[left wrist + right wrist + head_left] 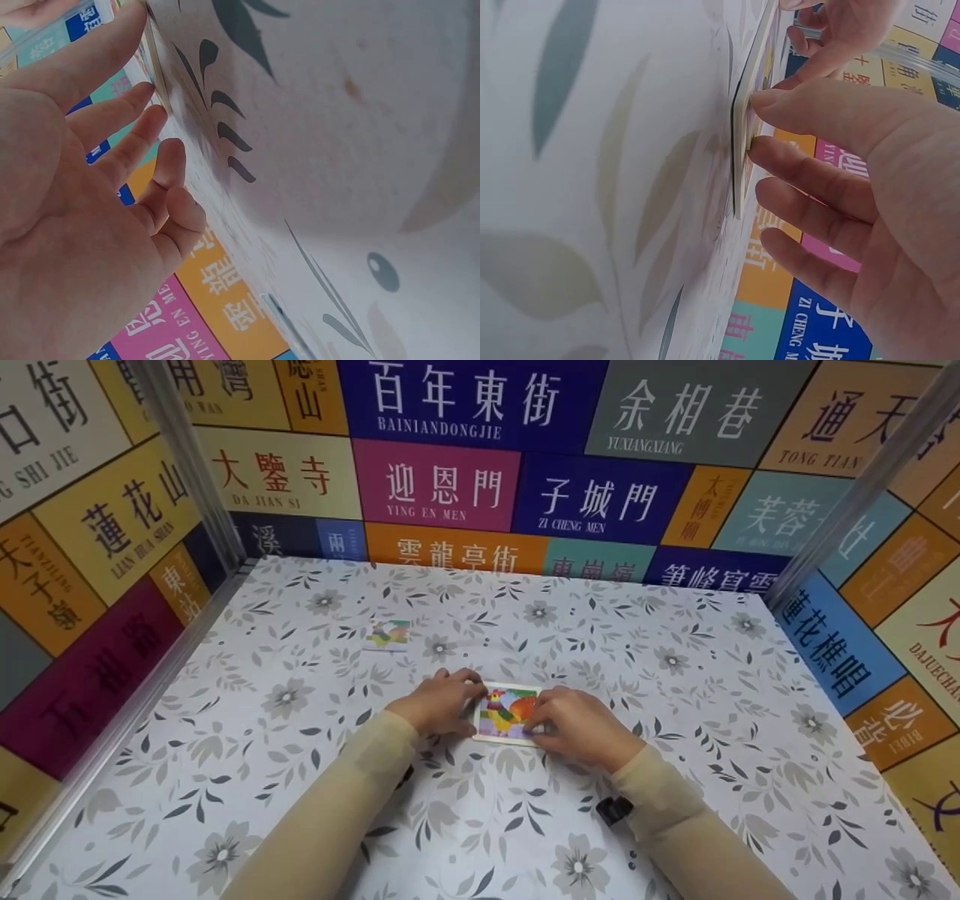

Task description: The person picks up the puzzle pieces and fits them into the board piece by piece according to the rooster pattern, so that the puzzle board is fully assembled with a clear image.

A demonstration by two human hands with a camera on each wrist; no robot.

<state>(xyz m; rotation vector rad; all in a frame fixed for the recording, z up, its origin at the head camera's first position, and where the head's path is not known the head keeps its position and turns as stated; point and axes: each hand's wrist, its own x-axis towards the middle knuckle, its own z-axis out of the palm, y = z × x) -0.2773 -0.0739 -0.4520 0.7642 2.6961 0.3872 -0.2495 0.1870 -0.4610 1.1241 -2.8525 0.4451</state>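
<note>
A small pale-rimmed picture board (504, 712) with a colourful bird on it lies flat on the patterned tabletop. My left hand (441, 703) is at its left edge, with fingers and thumb spread along that side. In the left wrist view, fingertips (154, 112) meet the board's edge (155, 64). My right hand (581, 724) comes from the other side, its thumb and index fingertips on the board near the right edge. The right wrist view shows the board's thin side (739, 142), with the other fingers (810, 206) apart from it. Whether a loose piece is under the fingertips cannot be seen.
A card (387, 636) with a similar bird picture lies farther back, to the left. Grey leaves and flowers cover the white tabletop (292, 765). Upright panels (435, 484) with coloured street-name signs enclose the back and both sides.
</note>
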